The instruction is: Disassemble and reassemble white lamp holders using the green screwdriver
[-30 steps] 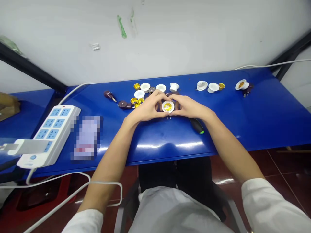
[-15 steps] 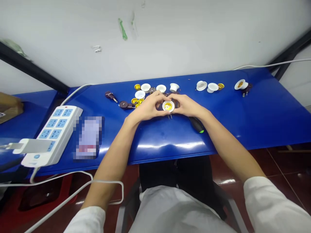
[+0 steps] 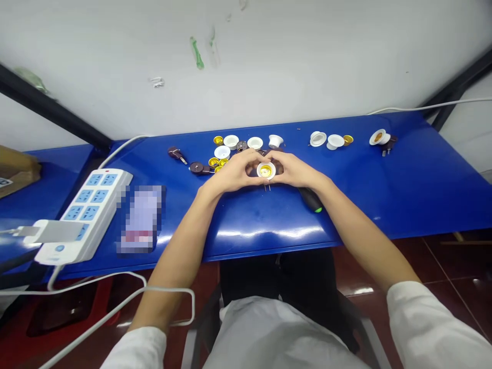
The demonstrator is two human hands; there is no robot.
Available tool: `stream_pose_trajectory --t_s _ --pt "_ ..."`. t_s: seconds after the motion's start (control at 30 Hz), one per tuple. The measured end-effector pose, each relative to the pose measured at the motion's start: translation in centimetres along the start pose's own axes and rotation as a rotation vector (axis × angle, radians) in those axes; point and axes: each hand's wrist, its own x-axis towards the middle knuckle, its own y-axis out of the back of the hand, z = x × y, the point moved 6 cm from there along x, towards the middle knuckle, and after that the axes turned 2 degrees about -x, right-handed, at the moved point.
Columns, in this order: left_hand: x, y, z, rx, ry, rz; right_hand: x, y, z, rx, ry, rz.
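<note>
Between my two hands is a lamp socket [image 3: 266,170] with a white collar and a gold-coloured threaded inside; two metal pins stick out on its near side. My left hand [image 3: 239,171] curls round its left side, thumb in front. From the right, my right hand [image 3: 292,170] grips the same socket, its thumb close to the left one. The far side of the socket is partly covered by fingers. Under the right wrist lies a black screwdriver handle [image 3: 310,200] with a green end. Behind my hands are white socket collars [image 3: 254,143] and a few dark brown parts, partly hidden.
Gold threaded shells [image 3: 213,162] and brown plug bases [image 3: 197,168] lie left of my hands. More white collars [image 3: 335,142] and an assembled socket [image 3: 380,137] lie to the right. At left are a white power strip [image 3: 86,215] and a blurred-out phone [image 3: 142,218]. A white cable [image 3: 115,300] crosses the left forearm.
The view has shifted slightly. Both hands keep hold of the lamp socket, and its pins appear turned a little to the left.
</note>
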Motion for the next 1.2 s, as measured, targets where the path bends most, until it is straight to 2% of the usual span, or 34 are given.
stream_pose_trajectory --t_s 0.37,0.73,1.1,1.2 --pt "-0.1 0.4 0.0 0.053 0.01 -0.049 -0.1 0.1 0.2 0.095 -0.065 0.002" --pt "-0.1 0.3 -0.4 0.043 0.023 -0.073 0.0 0.0 -0.2 0.08 -0.041 -0.017" --pt "-0.3 0.4 1.2 0.086 -0.029 -0.017 0.3 0.0 -0.2 0.046 -0.038 0.009" --pt "-0.2 0.2 1.3 0.16 -0.048 -0.041 0.3 0.0 -0.2 0.061 -0.035 -0.01"
